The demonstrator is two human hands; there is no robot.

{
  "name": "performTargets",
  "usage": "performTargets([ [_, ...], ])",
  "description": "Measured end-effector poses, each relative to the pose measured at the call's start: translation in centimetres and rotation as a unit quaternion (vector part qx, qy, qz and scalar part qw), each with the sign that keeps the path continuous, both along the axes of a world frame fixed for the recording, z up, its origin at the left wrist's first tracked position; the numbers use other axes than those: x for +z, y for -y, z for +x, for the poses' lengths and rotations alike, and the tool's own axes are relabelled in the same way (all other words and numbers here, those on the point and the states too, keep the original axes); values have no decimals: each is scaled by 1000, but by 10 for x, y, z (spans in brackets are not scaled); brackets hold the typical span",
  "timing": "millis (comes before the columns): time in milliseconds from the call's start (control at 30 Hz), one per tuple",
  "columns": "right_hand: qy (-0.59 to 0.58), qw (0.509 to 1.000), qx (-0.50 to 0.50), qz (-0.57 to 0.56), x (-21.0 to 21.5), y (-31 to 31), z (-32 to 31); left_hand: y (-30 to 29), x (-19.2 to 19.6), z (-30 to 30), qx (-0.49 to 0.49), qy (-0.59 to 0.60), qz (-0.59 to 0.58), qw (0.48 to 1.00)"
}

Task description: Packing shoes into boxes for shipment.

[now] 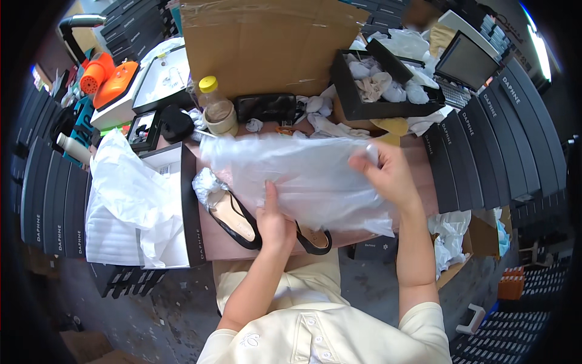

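Note:
A translucent white sheet of wrapping (303, 173), perhaps a thin bag, is stretched between my hands above the table. My right hand (391, 173) is closed on its upper right part. My left hand (276, 224) pinches its lower edge, thumb pointing up. Beneath lie two black shoes with beige insoles. The left shoe (236, 219) has crumpled wrapping (209, 185) at its toe; the right shoe (315, 239) is mostly hidden under the sheet. Left of them stands an open shoebox (191, 206) with white tissue paper (130, 200) spilling over it.
Stacked dark shoeboxes (485, 139) line the right; more boxes (57, 200) stand left. A large cardboard panel (273, 48) rises behind. A yellow-capped bottle (215, 109), a black case (265, 108) and a black box of crumpled wrapping (388, 109) sit at the back. A monitor (467, 60) is far right.

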State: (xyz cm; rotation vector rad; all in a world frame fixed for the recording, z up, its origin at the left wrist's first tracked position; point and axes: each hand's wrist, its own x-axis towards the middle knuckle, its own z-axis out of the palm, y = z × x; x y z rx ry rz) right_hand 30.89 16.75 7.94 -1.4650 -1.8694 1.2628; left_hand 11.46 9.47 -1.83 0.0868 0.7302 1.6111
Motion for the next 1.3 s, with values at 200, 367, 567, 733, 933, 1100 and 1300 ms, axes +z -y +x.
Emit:
performTargets([
  [200,35,900,-198,388,-9,43,-19,-15,-12,-19,140,5,-56,989],
  [367,128,974,-12,186,-63,132,-66,-27,-22,-2,158,10,-6,987],
  [567,22,989,-67,130,-58,128,-15,-33,-41,4,67,-2,35,997],
  [733,124,984,-39,126,45,177,63,-38,-98,26,59,-103,23,993],
  [933,97,968,-85,214,10,140,-22,-21,-122,33,27,-13,-13,999],
  [1100,167,960,-37,222,-44,136,-46,-4,-82,22,9,204,-39,978],
  [1300,81,979,105,156,-37,114,-48,14,-71,1,-137,-113,-81,981],
])
